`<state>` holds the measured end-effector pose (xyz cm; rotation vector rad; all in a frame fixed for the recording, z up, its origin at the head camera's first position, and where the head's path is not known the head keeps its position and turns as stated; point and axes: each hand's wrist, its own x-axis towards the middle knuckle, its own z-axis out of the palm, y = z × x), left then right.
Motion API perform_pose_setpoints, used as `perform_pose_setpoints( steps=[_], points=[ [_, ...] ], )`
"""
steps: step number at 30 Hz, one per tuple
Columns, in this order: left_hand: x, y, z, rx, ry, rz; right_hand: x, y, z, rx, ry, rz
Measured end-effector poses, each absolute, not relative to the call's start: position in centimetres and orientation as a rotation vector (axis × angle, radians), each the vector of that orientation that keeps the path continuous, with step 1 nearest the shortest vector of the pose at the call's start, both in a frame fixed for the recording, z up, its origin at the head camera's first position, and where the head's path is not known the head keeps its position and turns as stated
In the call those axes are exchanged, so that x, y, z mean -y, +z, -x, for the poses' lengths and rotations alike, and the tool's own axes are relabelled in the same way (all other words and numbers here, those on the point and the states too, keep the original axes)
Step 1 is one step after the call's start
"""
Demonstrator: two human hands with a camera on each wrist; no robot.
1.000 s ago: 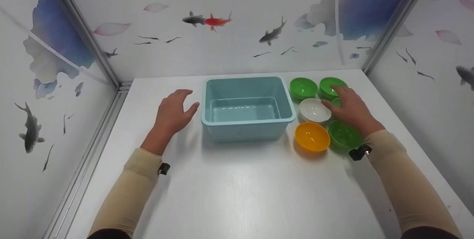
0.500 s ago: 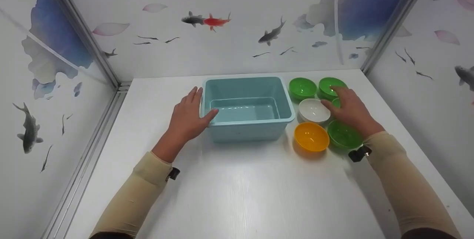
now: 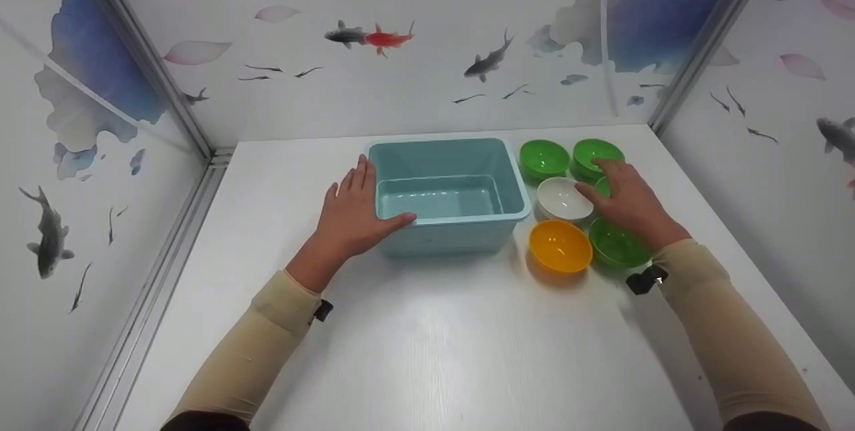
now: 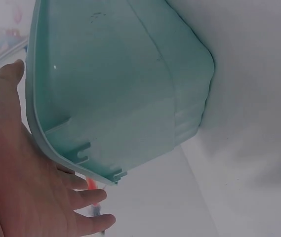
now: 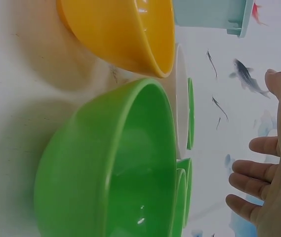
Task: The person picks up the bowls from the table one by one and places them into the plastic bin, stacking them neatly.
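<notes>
Reaching inward, the left hand [image 3: 351, 217] has moved from a spot well apart on the left to the near left corner of the light blue basin [image 3: 444, 237], which sits on the table [image 3: 427, 337] at the centre of the frame. Its fingers lie straight, slightly parted, with the thumb stretched along the front rim, and they grip nothing (whether skin meets plastic, I cannot tell). The right hand [image 3: 628, 202] keeps its pose above the bowls right of centre, fingers loosely spread and holding nothing. The orange bowl [image 3: 560, 247], white bowl [image 3: 563, 200] and four green bowls [image 3: 544, 160] stay put, all outside the basin. For the work in hand, I judge that only the left side has advanced: that hand is now placed to steady the basin, while no bowl is lifted.
</notes>
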<state>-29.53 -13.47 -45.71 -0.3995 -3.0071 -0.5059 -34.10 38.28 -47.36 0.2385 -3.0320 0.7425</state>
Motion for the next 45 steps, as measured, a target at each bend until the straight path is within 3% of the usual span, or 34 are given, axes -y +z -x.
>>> perform_pose_setpoints(
  steps=[21, 45],
  points=[
    [14.3, -46.2, 30.3, 3.071, -0.572, 0.407, -37.9, -48.2, 33.6, 3.009, 0.736, -0.322],
    [14.0, -46.0, 30.0, 3.068, -0.578, 0.424, -40.5, -50.3, 27.7, 2.851, 0.767, -0.335]
  ],
)
